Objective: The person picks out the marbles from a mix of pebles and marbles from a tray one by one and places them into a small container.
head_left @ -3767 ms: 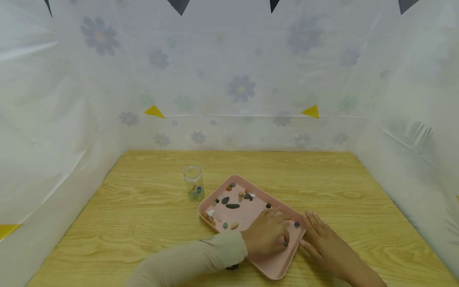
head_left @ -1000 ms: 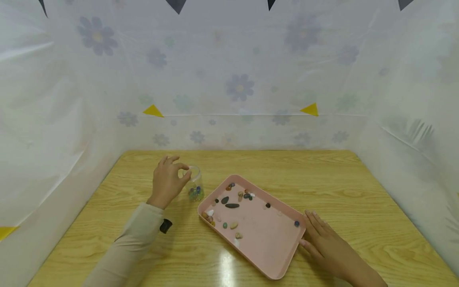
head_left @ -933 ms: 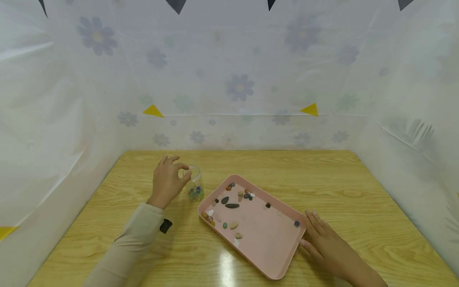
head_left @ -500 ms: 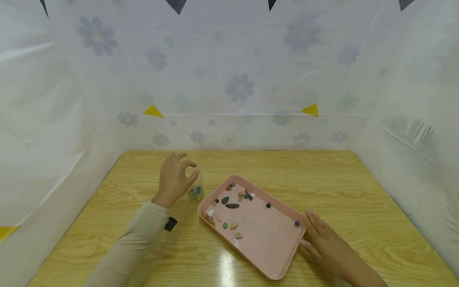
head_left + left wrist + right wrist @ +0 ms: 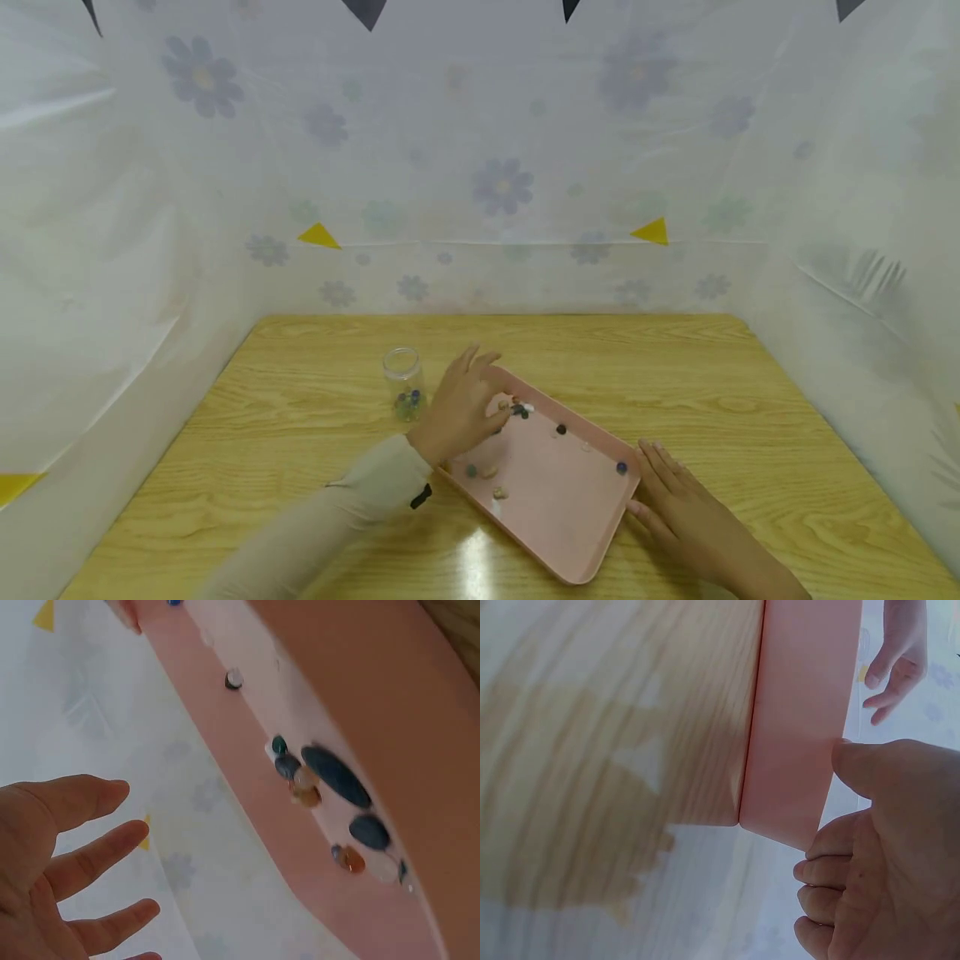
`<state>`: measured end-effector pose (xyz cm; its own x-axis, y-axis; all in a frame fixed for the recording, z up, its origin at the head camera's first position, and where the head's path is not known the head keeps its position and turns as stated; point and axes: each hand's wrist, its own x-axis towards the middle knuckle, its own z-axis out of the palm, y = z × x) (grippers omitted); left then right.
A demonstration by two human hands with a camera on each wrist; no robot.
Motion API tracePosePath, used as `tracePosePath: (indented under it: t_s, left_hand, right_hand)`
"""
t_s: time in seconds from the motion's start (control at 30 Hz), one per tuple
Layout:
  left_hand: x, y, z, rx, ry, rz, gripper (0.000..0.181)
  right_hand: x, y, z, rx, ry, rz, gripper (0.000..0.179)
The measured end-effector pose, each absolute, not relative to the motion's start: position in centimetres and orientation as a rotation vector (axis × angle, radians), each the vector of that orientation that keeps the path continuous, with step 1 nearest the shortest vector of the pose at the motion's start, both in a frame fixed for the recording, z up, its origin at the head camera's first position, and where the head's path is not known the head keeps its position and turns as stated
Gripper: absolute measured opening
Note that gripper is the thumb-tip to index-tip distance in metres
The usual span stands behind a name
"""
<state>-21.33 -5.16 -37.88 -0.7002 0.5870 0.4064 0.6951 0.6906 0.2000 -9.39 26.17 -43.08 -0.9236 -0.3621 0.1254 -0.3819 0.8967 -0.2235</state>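
Observation:
My left hand (image 5: 461, 408) hovers over the far left part of a pink tray (image 5: 570, 533), its fingers spread and nothing between them. In the left wrist view, the fingertips (image 5: 133, 832) are apart from the tray's wall. Below the hand lie small polished stones, among them a long dark stone (image 5: 336, 774) and an orange stone (image 5: 352, 860). My right hand (image 5: 686, 517) rests against the tray's right end, thumb at the rim and fingers extended along the corner. A blue marble (image 5: 622, 467) sits inside that corner. The left hand hides several stones in the head view.
A clear glass jar (image 5: 402, 379) with several marbles at its bottom stands left of the tray, beside the left forearm. Pale flowered sheeting (image 5: 502, 187) encloses the wooden table (image 5: 300, 400) at the back and sides.
My left hand first reached to a blue marble near the tray's right end, then moved over the jar, and now is back over the tray. That marble is gone from the tray. The right hand stays.

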Motion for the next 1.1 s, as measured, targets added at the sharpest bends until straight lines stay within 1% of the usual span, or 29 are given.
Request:
tracePosePath:
  t_s: [0.13, 0.27, 0.47, 0.77, 0.9, 1.1]
  left_hand:
    - [-21.0, -2.6, -38.6, -1.189, -2.632, -0.415, 0.016]
    - [-20.3, -0.6, -39.1, -1.311, -2.681, -0.309, 0.029]
    - [-19.2, 1.7, -40.0, -1.425, -2.759, -0.141, 0.049]
    - [-18.6, 3.6, -41.1, -1.548, -2.795, 0.07, 0.065]
    - [-18.0, 3.5, -40.8, -1.564, -2.906, 0.065, 0.067]
    - [-18.2, 3.2, -39.0, -1.597, -2.897, 0.163, 0.061]
  right_hand:
    - [-9.3, 26.1, -43.1, 0.59, -2.977, 0.384, 0.068]
    - [-9.3, 26.0, -43.1, 0.592, -2.968, 0.374, 0.068]
    - [-9.4, 26.0, -43.1, 0.601, -2.955, 0.378, 0.068]
    - [-9.3, 26.1, -43.2, 0.603, -2.955, 0.381, 0.068]
    - [-9.3, 26.0, -43.2, 0.612, -2.948, 0.375, 0.068]
    - [-9.4, 26.0, -43.2, 0.609, -2.967, 0.376, 0.068]
